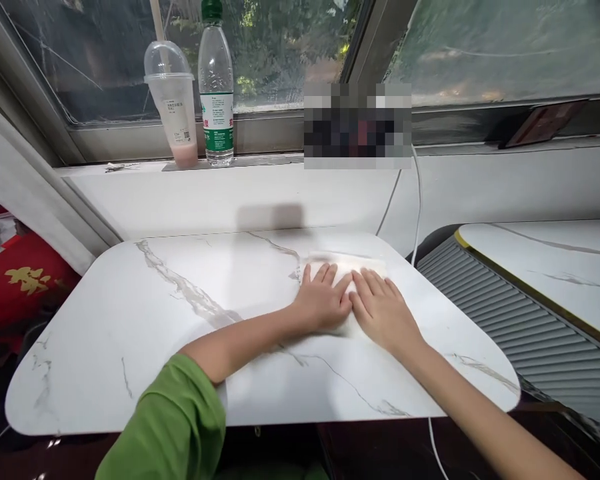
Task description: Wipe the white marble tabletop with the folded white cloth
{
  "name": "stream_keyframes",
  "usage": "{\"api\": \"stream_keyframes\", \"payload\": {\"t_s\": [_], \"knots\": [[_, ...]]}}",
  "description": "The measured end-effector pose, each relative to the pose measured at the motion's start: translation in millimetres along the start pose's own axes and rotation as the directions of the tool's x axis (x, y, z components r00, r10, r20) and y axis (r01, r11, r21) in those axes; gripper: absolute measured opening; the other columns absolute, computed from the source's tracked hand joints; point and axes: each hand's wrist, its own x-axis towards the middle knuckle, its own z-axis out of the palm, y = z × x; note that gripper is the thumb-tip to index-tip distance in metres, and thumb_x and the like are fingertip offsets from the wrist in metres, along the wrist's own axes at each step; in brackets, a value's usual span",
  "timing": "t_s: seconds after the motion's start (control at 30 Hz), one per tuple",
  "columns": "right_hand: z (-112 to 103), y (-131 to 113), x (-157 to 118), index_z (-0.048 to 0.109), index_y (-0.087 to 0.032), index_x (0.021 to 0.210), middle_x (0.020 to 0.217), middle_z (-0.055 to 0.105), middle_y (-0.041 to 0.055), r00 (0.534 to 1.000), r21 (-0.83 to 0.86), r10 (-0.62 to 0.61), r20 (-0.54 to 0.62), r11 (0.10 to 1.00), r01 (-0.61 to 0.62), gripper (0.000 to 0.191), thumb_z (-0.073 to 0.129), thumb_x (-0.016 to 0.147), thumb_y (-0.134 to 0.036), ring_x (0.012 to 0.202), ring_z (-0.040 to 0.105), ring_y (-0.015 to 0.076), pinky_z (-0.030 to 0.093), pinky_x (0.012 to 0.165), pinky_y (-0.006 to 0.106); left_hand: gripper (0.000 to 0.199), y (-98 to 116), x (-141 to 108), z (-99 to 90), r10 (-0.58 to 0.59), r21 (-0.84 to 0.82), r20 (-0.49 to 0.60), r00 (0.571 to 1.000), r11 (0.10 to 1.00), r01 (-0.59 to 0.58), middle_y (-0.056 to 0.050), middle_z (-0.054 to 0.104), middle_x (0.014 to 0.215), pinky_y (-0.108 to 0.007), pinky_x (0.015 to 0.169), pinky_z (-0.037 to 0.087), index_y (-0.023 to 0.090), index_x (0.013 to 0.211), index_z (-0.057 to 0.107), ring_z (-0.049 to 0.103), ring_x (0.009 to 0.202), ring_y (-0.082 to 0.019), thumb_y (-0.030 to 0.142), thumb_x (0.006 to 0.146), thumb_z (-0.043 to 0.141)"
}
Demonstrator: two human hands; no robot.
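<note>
Under both of my palms, a thin white tissue lies flat on the white marbled table, toward its far right part. My left hand presses down on the tissue with fingers spread. Close beside it, my right hand also rests flat, its fingers stretched forward over the tissue. The thumbs and nearest fingers of the two hands almost meet. Much of the tissue is hidden beneath them.
On the windowsill stand a plastic cup with a straw and pink remains, and a green-capped water bottle. White cables hang behind the table. A second marbled table with ribbed side stands right. A red bag sits left.
</note>
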Motion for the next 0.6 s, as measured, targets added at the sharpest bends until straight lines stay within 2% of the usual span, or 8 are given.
{"api": "stream_keyframes", "payload": {"t_s": [0.1, 0.17, 0.23, 0.3, 0.37, 0.43, 0.53, 0.6], "knots": [[-23.3, -33.8, -43.4, 0.043, 0.0, 0.135, 0.135, 0.051, 0.0222, 0.999, -0.004, -0.027, -0.047, 1.0, 0.027, 0.054, 0.022, 0.093, -0.028, 0.131, 0.041, 0.0309, 0.033, 0.107, 0.049, 0.052, 12.2, -53.1, -6.4, 0.043, 0.044, 0.004, 0.999, 0.998, -0.043, -0.017, 0.027, 0.151, -0.057, 0.113, 0.009, 0.012, 0.146, 0.025, 0.018, 0.142, -0.029, 0.033, 0.098, 0.025], [-35.9, -52.0, -67.2, 0.037, -0.003, 0.14, 0.135, 0.051, 0.0211, 0.996, 0.009, -0.051, -0.068, 0.999, 0.051, 0.055, 0.022, 0.093, -0.028, 0.131, 0.041, 0.0302, 0.033, 0.107, 0.049, 0.055, 20.1, -83.5, -9.5, 0.07, 0.075, 0.005, 0.998, 0.995, -0.07, -0.022, 0.029, 0.149, -0.056, 0.112, 0.011, 0.007, 0.145, 0.026, 0.02, 0.14, -0.033, 0.033, 0.097, 0.029], [-43.4, -63.2, -82.6, 0.029, -0.006, 0.145, 0.136, 0.051, 0.0194, 0.995, 0.026, -0.064, -0.075, 0.997, 0.066, 0.057, 0.022, 0.093, -0.029, 0.131, 0.041, 0.0298, 0.033, 0.106, 0.05, 0.056, 25.9, -104.5, -12.3, 0.097, 0.09, 0.012, 0.995, 0.991, -0.098, -0.024, 0.028, 0.148, -0.053, 0.113, 0.014, 0.003, 0.145, 0.025, 0.02, 0.14, -0.035, 0.032, 0.097, 0.03], [-44.2, -66.4, -87.3, 0.025, -0.009, 0.146, 0.135, 0.051, 0.0186, 0.995, 0.045, -0.064, -0.076, 0.997, 0.067, 0.058, 0.022, 0.092, -0.03, 0.13, 0.042, 0.0305, 0.033, 0.105, 0.051, 0.055, 28.0, -112.7, -15.1, 0.104, 0.083, 0.029, 0.994, 0.991, -0.106, -0.024, 0.027, 0.149, -0.051, 0.114, 0.015, 0.003, 0.145, 0.024, 0.018, 0.14, -0.035, 0.031, 0.098, 0.029], [-38.3, -62.9, -80.0, 0.032, -0.01, 0.144, 0.133, 0.053, 0.0186, 0.995, 0.056, -0.059, -0.077, 0.996, 0.063, 0.056, 0.021, 0.092, -0.03, 0.129, 0.044, 0.0314, 0.033, 0.105, 0.052, 0.055, 24.9, -106.5, -16.8, 0.076, 0.047, 0.064, 0.995, 0.996, -0.079, -0.023, 0.024, 0.15, -0.051, 0.114, 0.014, 0.003, 0.145, 0.024, 0.016, 0.141, -0.033, 0.03, 0.098, 0.029], [-27.2, -55.9, -60.1, 0.043, -0.008, 0.137, 0.131, 0.055, 0.019, 0.996, 0.061, -0.065, -0.064, 0.996, 0.069, 0.053, 0.021, 0.093, -0.029, 0.127, 0.045, 0.0315, 0.033, 0.105, 0.053, 0.053, 15.3, -87.2, -16.9, 0.015, -0.022, 0.1, 0.995, 1.0, -0.013, -0.02, 0.022, 0.152, -0.053, 0.114, 0.013, 0.007, 0.145, 0.024, 0.013, 0.142, -0.032, 0.031, 0.098, 0.026], [-4.6, -46.2, -9.0, 0.052, -0.005, 0.127, 0.131, 0.055, 0.0191, 0.998, 0.064, -0.067, -0.02, 0.996, 0.069, 0.05, 0.021, 0.093, -0.025, 0.126, 0.046, 0.0302, 0.032, 0.105, 0.052, 0.051, -12.0, -42.3, -15.0, -0.116, -0.104, 0.096, 0.989, 0.987, 0.126, -0.014, 0.021, 0.154, -0.058, 0.112, 0.012, 0.015, 0.145, 0.027, 0.01, 0.143, -0.031, 0.033, 0.098, 0.022], [11.8, -44.2, 33.2, 0.052, -0.003, 0.126, 0.131, 0.055, 0.0201, 0.999, 0.064, -0.047, -0.003, 0.997, 0.047, 0.049, 0.022, 0.092, -0.021, 0.126, 0.046, 0.0294, 0.033, 0.104, 0.05, 0.049, -36.7, -10.5, -13.9, -0.174, -0.085, 0.025, 0.984, 0.981, 0.176, -0.011, 0.021, 0.154, -0.053, 0.114, 0.01, 0.018, 0.144, 0.031, 0.01, 0.143, -0.03, 0.032, 0.097, 0.025]]}}
